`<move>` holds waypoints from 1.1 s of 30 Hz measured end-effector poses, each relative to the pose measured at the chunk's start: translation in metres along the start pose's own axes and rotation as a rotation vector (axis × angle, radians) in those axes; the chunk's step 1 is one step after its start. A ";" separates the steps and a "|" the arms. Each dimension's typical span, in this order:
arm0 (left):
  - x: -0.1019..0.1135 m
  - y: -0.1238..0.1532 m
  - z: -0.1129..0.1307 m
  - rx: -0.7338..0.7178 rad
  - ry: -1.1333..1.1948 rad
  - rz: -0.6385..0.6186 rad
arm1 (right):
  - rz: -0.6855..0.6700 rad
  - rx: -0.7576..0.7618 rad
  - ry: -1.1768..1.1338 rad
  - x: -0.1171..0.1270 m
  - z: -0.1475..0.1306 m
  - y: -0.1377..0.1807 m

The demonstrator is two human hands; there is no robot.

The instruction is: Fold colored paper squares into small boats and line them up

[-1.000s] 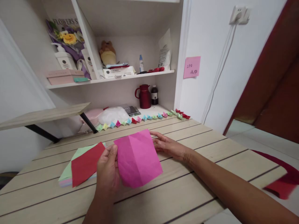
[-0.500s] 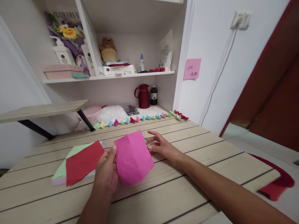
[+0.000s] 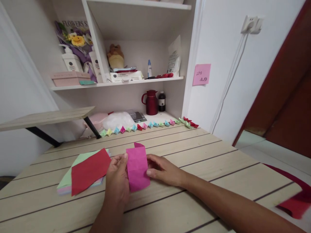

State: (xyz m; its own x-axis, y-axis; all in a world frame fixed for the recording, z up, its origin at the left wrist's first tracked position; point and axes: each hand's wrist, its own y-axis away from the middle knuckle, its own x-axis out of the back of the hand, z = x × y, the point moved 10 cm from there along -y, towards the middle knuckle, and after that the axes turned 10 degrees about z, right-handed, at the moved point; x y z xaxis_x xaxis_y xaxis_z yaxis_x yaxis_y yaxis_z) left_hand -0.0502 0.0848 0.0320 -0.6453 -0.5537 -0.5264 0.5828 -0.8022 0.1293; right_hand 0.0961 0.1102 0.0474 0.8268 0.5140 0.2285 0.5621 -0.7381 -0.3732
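Wood table (image 3: 194, 155), L hand (image 3: 118, 183), R hand (image 3: 166, 171) on pink paper (image 3: 137, 170), fingers (image 3: 124, 158) part-hidden

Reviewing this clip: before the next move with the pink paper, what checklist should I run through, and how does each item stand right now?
1. Left hand grips the pink paper at its left edge: ok.
2. Right hand holds its right edge: ok.
3. Paper folded over into a narrow upright strip: ok.
4. Folded edges lined up: cannot tell; a corner shows above the top edge.
5. Bare table beneath the paper: ok.
6. Red sheet lies flat on the stack of coloured sheets, beside the left hand: ok.
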 end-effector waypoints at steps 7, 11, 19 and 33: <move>-0.022 0.007 -0.012 -0.074 -0.188 -0.225 | 0.130 -0.216 -0.267 0.015 0.027 -0.004; -0.012 0.005 0.003 -0.228 -0.297 -0.095 | 0.223 -0.279 -0.375 0.032 0.029 -0.003; -0.022 0.015 -0.028 0.087 -0.285 -0.230 | 0.189 -0.336 -0.384 0.034 0.035 0.000; -0.016 0.006 -0.024 0.047 -0.261 -0.160 | 0.109 -0.311 -0.417 0.025 0.040 -0.001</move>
State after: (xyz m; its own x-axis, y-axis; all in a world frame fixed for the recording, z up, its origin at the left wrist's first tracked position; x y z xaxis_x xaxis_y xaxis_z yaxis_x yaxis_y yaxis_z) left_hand -0.0243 0.0938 0.0207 -0.8357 -0.4532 -0.3104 0.4441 -0.8900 0.1036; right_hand 0.1151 0.1411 0.0178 0.8370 0.5102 -0.1977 0.5058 -0.8593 -0.0760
